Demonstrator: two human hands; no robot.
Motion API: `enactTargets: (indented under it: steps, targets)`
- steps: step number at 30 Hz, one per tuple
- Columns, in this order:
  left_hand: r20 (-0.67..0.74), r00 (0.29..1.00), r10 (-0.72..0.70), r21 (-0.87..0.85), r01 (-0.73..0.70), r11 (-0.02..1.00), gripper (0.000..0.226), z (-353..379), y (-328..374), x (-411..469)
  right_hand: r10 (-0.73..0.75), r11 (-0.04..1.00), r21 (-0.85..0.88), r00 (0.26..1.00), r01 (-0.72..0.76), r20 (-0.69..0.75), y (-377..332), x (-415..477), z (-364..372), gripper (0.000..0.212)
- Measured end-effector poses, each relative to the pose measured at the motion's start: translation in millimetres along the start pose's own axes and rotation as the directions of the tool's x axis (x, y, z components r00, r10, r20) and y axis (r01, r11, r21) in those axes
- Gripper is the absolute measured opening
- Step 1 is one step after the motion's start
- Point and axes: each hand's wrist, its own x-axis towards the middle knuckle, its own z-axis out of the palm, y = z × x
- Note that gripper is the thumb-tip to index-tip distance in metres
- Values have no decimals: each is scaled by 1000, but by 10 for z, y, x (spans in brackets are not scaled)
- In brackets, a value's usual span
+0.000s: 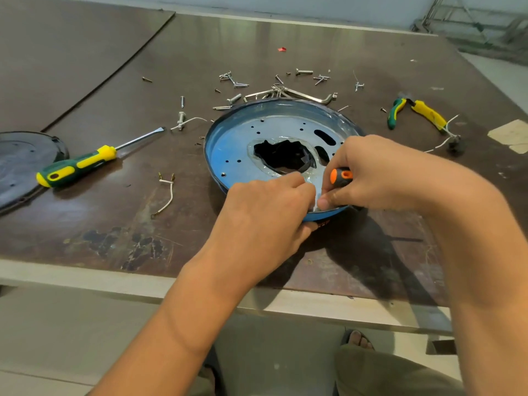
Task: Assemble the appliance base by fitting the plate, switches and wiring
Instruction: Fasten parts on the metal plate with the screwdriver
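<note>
Head view of blue appliance base [218,144] on the desk [114,224], left hand [263,212] curled over its near rim, right hand [377,172] clamped round an orange-black screwdriver [341,177] above the metal plate [280,125] inside; likely light, stiff, sharp-edged sheet metal, best held by the rim.

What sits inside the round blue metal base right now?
A perforated silver metal plate with a dark central opening. The left hand, holding the base rim, and the right hand, gripping an orange-and-black tool handle, cover its near edge; anything beneath is hidden.
</note>
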Motion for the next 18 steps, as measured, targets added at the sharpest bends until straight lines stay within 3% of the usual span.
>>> enactTargets:
  steps: [10,18]
  targets:
    - [23,999,40,-98,-37,994,22,-90,98,-31,56,997,50,991,-62,118,-81,-258,18,19]
    - [6,991,132,-185,-128,974,23,-67,-12,-194,27,999,36,993,-31,111,-108,-347,38,13]
